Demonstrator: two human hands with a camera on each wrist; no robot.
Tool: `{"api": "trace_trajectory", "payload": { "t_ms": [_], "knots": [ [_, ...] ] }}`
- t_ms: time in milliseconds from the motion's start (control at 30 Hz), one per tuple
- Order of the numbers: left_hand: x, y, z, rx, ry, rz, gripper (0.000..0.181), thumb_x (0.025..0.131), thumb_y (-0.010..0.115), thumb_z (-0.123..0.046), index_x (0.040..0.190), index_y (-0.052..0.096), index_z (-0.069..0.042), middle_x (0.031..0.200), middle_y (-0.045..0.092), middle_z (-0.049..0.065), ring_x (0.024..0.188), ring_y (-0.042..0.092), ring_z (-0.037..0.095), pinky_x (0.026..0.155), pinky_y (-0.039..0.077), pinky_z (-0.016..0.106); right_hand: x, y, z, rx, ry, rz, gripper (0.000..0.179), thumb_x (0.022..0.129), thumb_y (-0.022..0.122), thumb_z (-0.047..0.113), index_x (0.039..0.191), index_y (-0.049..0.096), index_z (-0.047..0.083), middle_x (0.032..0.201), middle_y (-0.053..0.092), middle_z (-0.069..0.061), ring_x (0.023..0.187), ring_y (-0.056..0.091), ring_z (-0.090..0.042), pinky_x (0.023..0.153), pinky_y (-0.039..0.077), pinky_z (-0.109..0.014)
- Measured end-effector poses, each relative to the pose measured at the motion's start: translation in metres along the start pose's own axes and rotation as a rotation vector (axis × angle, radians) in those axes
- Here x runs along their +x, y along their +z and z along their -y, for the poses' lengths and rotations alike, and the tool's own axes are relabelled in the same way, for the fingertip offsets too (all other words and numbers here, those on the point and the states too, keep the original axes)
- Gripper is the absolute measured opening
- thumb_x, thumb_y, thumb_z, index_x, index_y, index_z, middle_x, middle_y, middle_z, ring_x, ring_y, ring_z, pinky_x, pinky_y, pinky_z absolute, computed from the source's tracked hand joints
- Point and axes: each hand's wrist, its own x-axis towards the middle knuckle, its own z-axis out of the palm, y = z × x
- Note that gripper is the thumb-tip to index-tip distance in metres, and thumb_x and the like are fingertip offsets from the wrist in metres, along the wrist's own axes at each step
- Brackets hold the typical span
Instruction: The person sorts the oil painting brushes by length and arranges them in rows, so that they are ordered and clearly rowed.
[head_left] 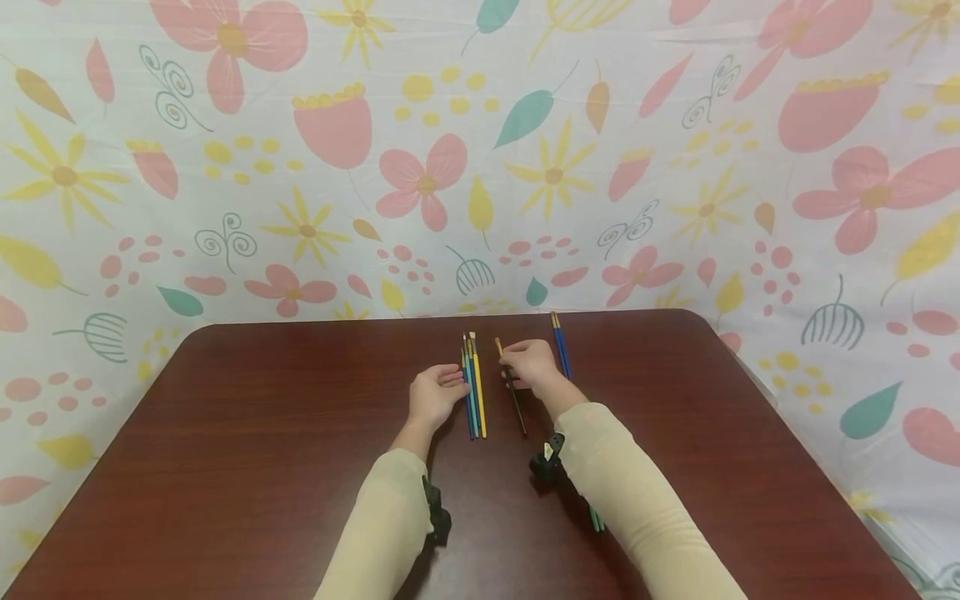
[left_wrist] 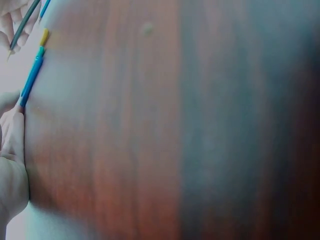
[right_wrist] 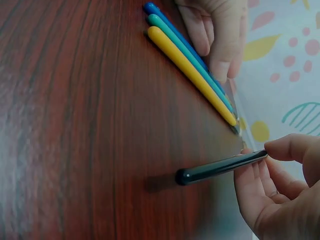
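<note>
Three paintbrushes lie side by side mid-table: a dark blue brush (head_left: pixel 471 412), a teal brush (head_left: pixel 476 408) and a yellow brush (head_left: pixel 479 385), bristles pointing away. On their left, my left hand (head_left: pixel 433 397) touches the blue brush with extended fingers, thumb against its side. To their right, my right hand (head_left: pixel 531 363) pinches a black paintbrush (head_left: pixel 514 400) near its bristle end. In the right wrist view, the black handle (right_wrist: pixel 220 169) sticks out from between thumb and fingers, its rounded end casting a shadow on the table.
Blue paintbrushes (head_left: pixel 561 343) lie beyond my right wrist, near the far edge of the brown table (head_left: pixel 300 467). Green handles (head_left: pixel 596 520) show from under my right sleeve, which hides part of them. A flower-patterned cloth (head_left: pixel 480 167) hangs behind the table.
</note>
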Motion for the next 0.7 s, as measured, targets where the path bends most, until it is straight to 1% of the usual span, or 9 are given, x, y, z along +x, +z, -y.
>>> {"api": "trace_trajectory", "payload": {
  "t_ms": [100,267,500,700],
  "knots": [
    [-0.001,0.0,-0.001,-0.015,0.0,0.002,0.04,0.082,0.072,-0.009,0.12,0.061,0.0,0.112,0.069,0.015,0.104,0.067,0.025,0.089,0.054,0.036,-0.001,-0.004,0.0,0.008,-0.007,0.007,0.032,0.09,0.06,0.014,0.119,0.06,0.0,0.109,0.064,-0.016,0.083,0.068,-0.022,0.07,0.059,-0.036],
    [-0.001,0.001,-0.001,-0.01,-0.007,-0.002,0.039,0.082,0.072,-0.01,0.119,0.062,-0.001,0.112,0.069,0.014,0.104,0.067,0.025,0.09,0.054,0.036,-0.004,-0.011,-0.001,0.019,-0.018,0.021,0.033,0.091,0.058,0.013,0.122,0.059,-0.001,0.108,0.064,-0.016,0.084,0.068,-0.024,0.068,0.059,-0.034],
    [-0.001,0.002,-0.001,0.0,-0.009,-0.014,0.037,0.084,0.071,-0.012,0.119,0.062,-0.002,0.112,0.069,0.014,0.104,0.067,0.025,0.09,0.054,0.037,-0.008,-0.023,0.001,0.007,-0.039,0.026,0.036,0.091,0.057,0.013,0.125,0.057,-0.002,0.114,0.063,-0.019,0.08,0.068,-0.017,0.071,0.059,-0.034],
    [0.0,0.003,0.0,0.012,-0.012,-0.033,0.035,0.084,0.071,-0.013,0.117,0.063,-0.003,0.11,0.07,0.013,0.103,0.067,0.025,0.09,0.054,0.037,-0.01,-0.034,0.003,0.025,-0.05,0.032,0.038,0.091,0.057,0.012,0.127,0.055,-0.003,0.117,0.061,-0.021,0.078,0.068,-0.015,0.071,0.059,-0.033]
  ]
}}
